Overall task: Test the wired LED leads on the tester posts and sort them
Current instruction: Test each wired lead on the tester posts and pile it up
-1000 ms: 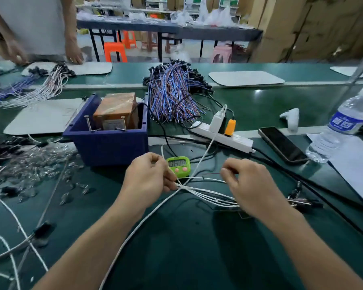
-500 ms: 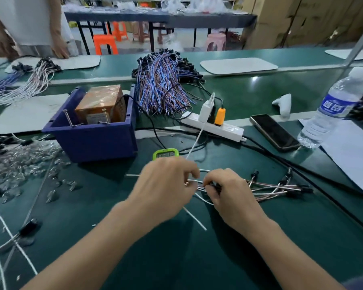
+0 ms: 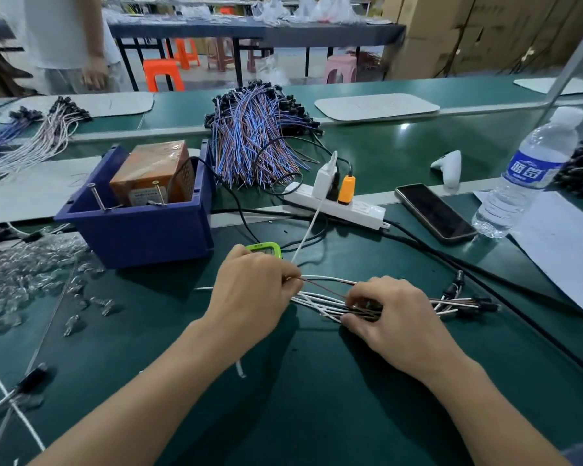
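Observation:
A small bunch of white and brown LED leads (image 3: 320, 302) lies on the green mat, their black LED ends (image 3: 482, 304) fanned out to the right. My left hand (image 3: 253, 290) pinches the bare wire tips of the bunch. Over the middle of the bunch, my right hand (image 3: 387, 311) has its fingers curled onto the wires. The tester, an orange-brown box (image 3: 152, 176) inside a blue bin (image 3: 142, 230), stands up left with two metal posts (image 3: 96, 196) sticking up at its front.
A green timer (image 3: 265, 249) sits just behind my left hand. A white power strip (image 3: 357, 210), black cables, a phone (image 3: 435, 213), a water bottle (image 3: 529, 176) and a big blue-and-red lead pile (image 3: 253, 142) lie beyond. Clear LED caps (image 3: 24, 274) are scattered left. Another person stands far left.
My hands have drawn closer together along the bunch, and the leads now lie gathered and straighter on the mat. The view has shifted, so the bin looks higher and farther left.

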Demonstrator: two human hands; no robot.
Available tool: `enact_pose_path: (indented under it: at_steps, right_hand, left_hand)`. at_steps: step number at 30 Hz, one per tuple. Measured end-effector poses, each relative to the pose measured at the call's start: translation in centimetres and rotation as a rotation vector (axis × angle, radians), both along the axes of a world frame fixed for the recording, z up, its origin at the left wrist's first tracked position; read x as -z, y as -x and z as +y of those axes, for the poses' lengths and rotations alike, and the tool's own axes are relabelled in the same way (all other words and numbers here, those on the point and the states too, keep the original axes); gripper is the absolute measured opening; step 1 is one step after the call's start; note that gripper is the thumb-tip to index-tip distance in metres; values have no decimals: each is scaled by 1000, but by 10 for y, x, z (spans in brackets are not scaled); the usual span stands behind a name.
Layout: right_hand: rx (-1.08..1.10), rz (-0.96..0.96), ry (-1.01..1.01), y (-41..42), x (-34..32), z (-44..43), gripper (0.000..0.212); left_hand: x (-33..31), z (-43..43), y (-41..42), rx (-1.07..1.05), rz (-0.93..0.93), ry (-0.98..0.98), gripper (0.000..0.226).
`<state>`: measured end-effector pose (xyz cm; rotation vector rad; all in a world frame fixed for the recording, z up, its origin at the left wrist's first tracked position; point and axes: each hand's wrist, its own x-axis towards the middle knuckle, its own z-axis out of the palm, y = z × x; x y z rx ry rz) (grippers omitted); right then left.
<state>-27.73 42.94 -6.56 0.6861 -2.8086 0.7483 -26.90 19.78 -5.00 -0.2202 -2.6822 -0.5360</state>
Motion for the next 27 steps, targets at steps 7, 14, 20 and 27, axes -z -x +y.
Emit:
enact_pose_path:
  at_steps: [7,14,20,27]
  right_hand:
    - [73,92,-52,-3,10,-7,11]
    - [33,44,-24,-6,9,-4,20]
    - [58,93,57,-2,7,19,26]
    - [123,274,149,3,15,23,15]
  left_hand:
    - [0,-27,-1,118,-9,13,12]
    - [9,-33,-4,199,68,234,1]
    - [14,-37,-1,194,110,188,10]
    - [25,-42,-2,206,119,16,16]
